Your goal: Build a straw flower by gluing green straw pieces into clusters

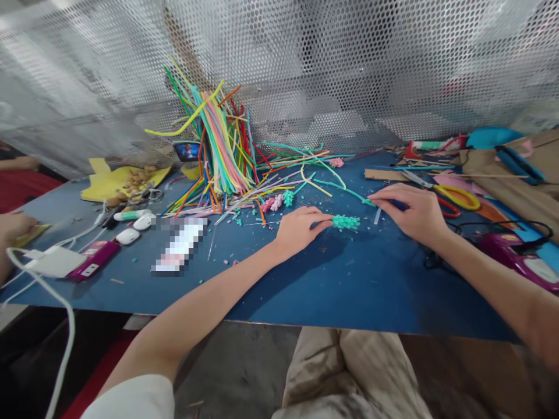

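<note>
My left hand (301, 233) is closed in a pinch on the near end of a turquoise, bushy flower spike (347, 222), held just above the blue table. To its right, my right hand (410, 212) is closed round a slim dark blue tool (399, 205), mostly hidden by the fingers. At those fingertips lies the end of a long turquoise strip (349, 191); whether they touch it I cannot tell. A short clear stick (377, 217) shows just below. Pink flower spikes (276, 202) and another turquoise spike (288, 198) lie behind my left hand.
A tall bundle of coloured pipe cleaners (222, 145) stands against the perforated metal panel (349, 70). Yellow-handled scissors (458, 196) and a purple device (519, 259) are at right. A blurred-out phone (181, 244), white cables and another person's hand (15, 227) are left.
</note>
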### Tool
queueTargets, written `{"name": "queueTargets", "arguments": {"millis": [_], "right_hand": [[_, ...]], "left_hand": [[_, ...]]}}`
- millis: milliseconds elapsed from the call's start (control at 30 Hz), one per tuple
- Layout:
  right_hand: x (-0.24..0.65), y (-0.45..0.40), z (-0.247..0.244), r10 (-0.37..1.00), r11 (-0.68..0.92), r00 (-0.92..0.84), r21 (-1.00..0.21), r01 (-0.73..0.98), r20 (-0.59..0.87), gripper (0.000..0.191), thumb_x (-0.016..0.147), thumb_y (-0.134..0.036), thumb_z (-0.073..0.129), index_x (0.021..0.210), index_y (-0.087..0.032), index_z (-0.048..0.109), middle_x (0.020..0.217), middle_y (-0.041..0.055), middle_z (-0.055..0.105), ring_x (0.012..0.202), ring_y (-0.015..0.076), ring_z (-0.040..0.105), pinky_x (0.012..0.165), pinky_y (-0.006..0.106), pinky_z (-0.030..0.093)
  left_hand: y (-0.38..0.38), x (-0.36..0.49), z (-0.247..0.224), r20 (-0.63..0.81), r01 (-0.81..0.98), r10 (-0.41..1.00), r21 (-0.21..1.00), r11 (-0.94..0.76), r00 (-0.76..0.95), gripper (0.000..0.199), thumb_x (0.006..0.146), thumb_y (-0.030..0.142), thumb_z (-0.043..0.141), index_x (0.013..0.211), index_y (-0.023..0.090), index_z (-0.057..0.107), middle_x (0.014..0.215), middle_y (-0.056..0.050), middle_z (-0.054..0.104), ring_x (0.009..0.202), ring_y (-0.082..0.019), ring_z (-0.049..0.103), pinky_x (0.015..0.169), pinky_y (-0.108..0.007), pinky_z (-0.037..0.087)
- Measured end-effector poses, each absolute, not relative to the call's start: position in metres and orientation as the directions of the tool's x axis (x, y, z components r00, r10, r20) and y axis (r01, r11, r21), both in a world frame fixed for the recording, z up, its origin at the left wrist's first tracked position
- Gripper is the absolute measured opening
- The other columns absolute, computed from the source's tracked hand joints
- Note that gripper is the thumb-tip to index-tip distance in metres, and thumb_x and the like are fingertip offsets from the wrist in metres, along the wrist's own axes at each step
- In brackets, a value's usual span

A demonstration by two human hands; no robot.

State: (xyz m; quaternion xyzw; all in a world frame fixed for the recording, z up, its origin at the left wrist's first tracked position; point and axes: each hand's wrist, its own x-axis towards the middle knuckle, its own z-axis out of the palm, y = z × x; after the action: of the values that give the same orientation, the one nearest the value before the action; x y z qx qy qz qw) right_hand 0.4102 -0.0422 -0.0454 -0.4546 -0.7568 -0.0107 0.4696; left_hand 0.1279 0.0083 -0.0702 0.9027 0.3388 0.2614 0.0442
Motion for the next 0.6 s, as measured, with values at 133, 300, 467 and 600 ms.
{"name": "queueTargets", "arguments": {"millis": [133, 300, 467, 600], "right_hand": [[0.4100, -0.0427, -0.0441, 0.680, 0.596, -0.156, -0.416, 0.687, 0.717, 0.013, 0.094, -0.032, 0.063, 0.096, -0.030, 0.076, 0.098, 0.0016, 0.077, 0.094, 0.0233, 0.072, 0.091, 0.044, 0.058], [0.4107, -0.0425, -0.0452, 0.672, 0.604, -0.167, -0.402, 0.688, 0.722, 0.013, 0.094, -0.030, 0.063, 0.096, -0.029, 0.075, 0.099, 0.0021, 0.076, 0.095, 0.0227, 0.072, 0.093, 0.044, 0.057], [0.4115, -0.0408, -0.0467, 0.659, 0.628, -0.191, -0.392, 0.672, 0.728, 0.013, 0.094, -0.030, 0.063, 0.096, -0.029, 0.075, 0.101, 0.0023, 0.075, 0.096, 0.0229, 0.071, 0.094, 0.045, 0.058], [0.4113, -0.0398, -0.0477, 0.658, 0.633, -0.198, -0.392, 0.668, 0.726, 0.012, 0.094, -0.031, 0.063, 0.095, -0.029, 0.075, 0.102, 0.0028, 0.075, 0.097, 0.0233, 0.071, 0.094, 0.045, 0.058]], "left_hand": [[0.0093, 0.1269, -0.0693, 0.449, 0.595, 0.658, 0.294, -0.748, 0.605, 0.030, 0.100, 0.047, 0.053, 0.111, 0.032, 0.076, 0.106, 0.001, 0.076, 0.100, -0.017, 0.069, 0.086, -0.029, 0.053], [0.0080, 0.1269, -0.0673, 0.454, 0.607, 0.683, 0.325, -0.725, 0.573, 0.030, 0.099, 0.048, 0.054, 0.109, 0.032, 0.077, 0.105, 0.002, 0.078, 0.103, -0.019, 0.070, 0.088, -0.032, 0.054], [0.0065, 0.1270, -0.0672, 0.471, 0.591, 0.674, 0.334, -0.734, 0.570, 0.028, 0.099, 0.048, 0.056, 0.107, 0.032, 0.078, 0.105, 0.002, 0.078, 0.103, -0.019, 0.071, 0.092, -0.035, 0.054], [0.0069, 0.1265, -0.0678, 0.477, 0.592, 0.674, 0.335, -0.733, 0.565, 0.028, 0.099, 0.047, 0.056, 0.107, 0.032, 0.078, 0.104, 0.002, 0.078, 0.103, -0.020, 0.071, 0.091, -0.035, 0.055]]}}
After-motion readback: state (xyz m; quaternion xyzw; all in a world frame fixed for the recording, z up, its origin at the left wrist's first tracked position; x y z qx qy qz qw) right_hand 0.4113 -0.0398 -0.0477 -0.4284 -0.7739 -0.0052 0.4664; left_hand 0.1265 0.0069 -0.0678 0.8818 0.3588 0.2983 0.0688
